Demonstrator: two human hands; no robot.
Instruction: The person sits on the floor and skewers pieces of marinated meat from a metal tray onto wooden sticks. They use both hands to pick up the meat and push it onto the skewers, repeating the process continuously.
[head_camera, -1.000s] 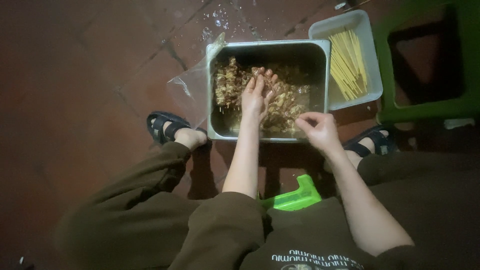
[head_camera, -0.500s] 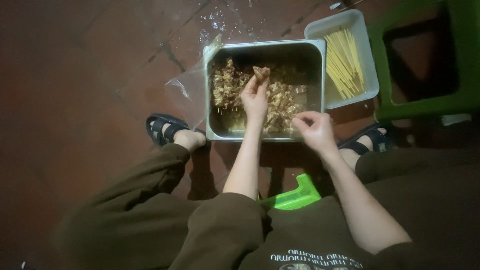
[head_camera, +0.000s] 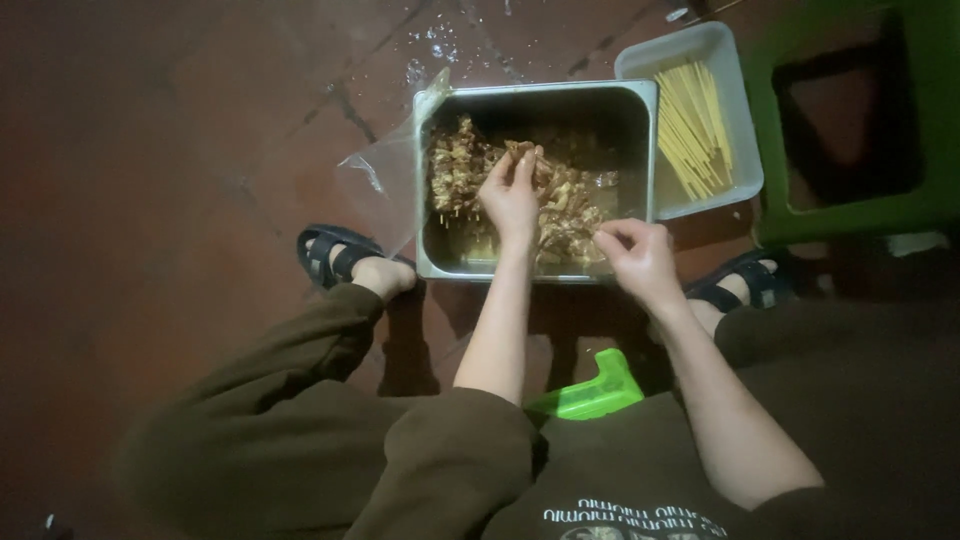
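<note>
Bag: clear plastic bag (head_camera: 385, 185) draped over the pan's left rim, lying partly on the floor.
Pan: steel pan (head_camera: 530, 268) on the floor between the sandalled feet, close in for easy reach.
Meat: brown marinated meat (head_camera: 570, 205) heaped in the pan's middle, some already skewered at the left.
Left hand: left hand (head_camera: 512, 195) inside the pan, fingers pinched shut on a piece of meat, lifted just above the heap.
Right hand: right hand (head_camera: 640, 255) at the pan's near rim, fingertips pinched together; what it grips is too small to tell.
Skewers: bare bamboo skewers (head_camera: 695, 125) in a white tray (head_camera: 740, 190) touching the pan's right side, handy for the right hand.
Stool: green stool (head_camera: 850, 215) far right.
Floor: reddish-brown tiles (head_camera: 150, 150), wet near the pan; dim light.
</note>
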